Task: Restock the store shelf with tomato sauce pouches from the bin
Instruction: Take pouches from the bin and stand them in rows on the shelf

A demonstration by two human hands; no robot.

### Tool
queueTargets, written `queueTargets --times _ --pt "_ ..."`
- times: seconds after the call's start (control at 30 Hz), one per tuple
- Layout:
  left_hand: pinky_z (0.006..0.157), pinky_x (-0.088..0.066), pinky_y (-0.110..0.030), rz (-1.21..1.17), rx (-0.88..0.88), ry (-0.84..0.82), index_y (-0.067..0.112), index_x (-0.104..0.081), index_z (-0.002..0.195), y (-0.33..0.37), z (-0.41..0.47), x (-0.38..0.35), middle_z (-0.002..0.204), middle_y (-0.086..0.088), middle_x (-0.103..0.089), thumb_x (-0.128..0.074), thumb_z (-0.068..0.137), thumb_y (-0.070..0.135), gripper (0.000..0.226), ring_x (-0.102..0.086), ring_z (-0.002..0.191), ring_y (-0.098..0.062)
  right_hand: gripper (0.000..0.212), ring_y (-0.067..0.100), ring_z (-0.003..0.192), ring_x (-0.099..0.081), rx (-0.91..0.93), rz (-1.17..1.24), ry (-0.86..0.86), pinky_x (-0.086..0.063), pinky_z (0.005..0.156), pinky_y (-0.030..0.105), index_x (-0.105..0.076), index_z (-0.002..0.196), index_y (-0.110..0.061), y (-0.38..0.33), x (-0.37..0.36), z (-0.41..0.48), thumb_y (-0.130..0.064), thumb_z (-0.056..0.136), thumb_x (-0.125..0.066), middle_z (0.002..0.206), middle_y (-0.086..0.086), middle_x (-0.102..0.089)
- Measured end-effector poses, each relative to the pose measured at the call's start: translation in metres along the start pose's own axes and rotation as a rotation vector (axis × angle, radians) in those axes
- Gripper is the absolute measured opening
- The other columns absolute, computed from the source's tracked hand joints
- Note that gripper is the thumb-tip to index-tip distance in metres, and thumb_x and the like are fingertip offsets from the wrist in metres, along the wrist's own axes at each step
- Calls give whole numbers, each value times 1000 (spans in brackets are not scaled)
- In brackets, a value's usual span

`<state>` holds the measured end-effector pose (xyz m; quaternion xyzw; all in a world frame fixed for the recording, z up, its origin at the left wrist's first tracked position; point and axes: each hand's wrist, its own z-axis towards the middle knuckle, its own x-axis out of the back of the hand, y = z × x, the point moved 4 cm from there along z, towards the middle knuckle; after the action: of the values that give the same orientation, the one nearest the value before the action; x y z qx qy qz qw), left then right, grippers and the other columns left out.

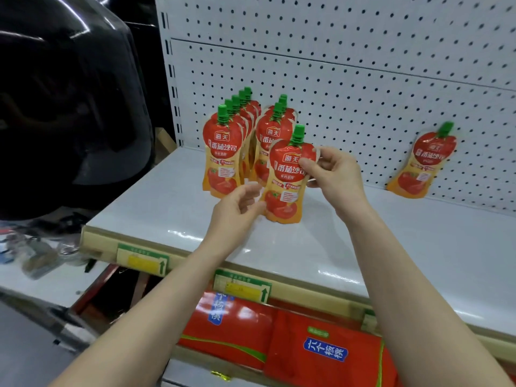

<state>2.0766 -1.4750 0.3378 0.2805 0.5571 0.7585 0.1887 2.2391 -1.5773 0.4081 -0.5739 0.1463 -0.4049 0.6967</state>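
A red and orange tomato sauce pouch (285, 185) with a green cap stands upright on the white shelf (156, 208). My right hand (335, 174) pinches its upper right edge. My left hand (237, 208) pinches its lower left edge. Behind it stand two rows of the same pouches: a left row (222, 155) of several and a shorter right row (269, 132). One more pouch (424, 163) leans against the pegboard at the right. The bin is not in view.
A white pegboard back panel (363, 79) rises behind the shelf. Price tags (142, 259) hang on the shelf's front edge. Red cartons (321, 350) lie on the shelf below. A large glossy black object (64, 107) fills the upper left.
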Motion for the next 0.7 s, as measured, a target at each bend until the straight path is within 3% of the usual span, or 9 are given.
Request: queueTargets --times 0.17,0.3,0.43,0.53,0.7 --pt "102 -41 -27 227 21 -88 19 -49 138 -18 10 -13 141 0 -50 -61 91 17 49 -50 126 -17 7 1 66 -68 27 -28 76 -51 57 15 -66 87 -21 5 -11 20 -16 93 -66 81 2 -74" --pt "108 -41 -36 312 49 -124 19 -37 147 -24 25 -22 150 -1 -40 -60 92 20 59 -47 130 -21 14 12 79 -73 76 -86 62 -60 74 40 -65 84 -35 8 -27 39 -23 91 -66 84 -2 -76" --pt "108 -41 -38 332 94 -99 18 -30 150 -26 38 -26 156 -3 -30 -60 93 21 64 -45 132 -25 7 15 84 -74 103 -11 51 -60 79 48 -69 89 -30 13 -39 54 -24 90 -65 89 -2 -77" --pt "108 -41 -35 310 120 -70 20 -28 151 -28 40 -27 157 -1 -27 -59 94 22 65 -44 133 -24 9 15 85 -73 110 -14 32 -60 79 46 -70 94 -18 19 -42 63 -24 91 -64 90 -2 -76" --pt "107 -42 -34 304 126 -57 21 -27 151 -28 40 -27 157 0 -26 -58 94 21 65 -44 133 -23 9 13 88 -73 98 -42 -4 -59 76 36 -68 98 -14 22 -42 70 -21 94 -63 94 -1 -76"
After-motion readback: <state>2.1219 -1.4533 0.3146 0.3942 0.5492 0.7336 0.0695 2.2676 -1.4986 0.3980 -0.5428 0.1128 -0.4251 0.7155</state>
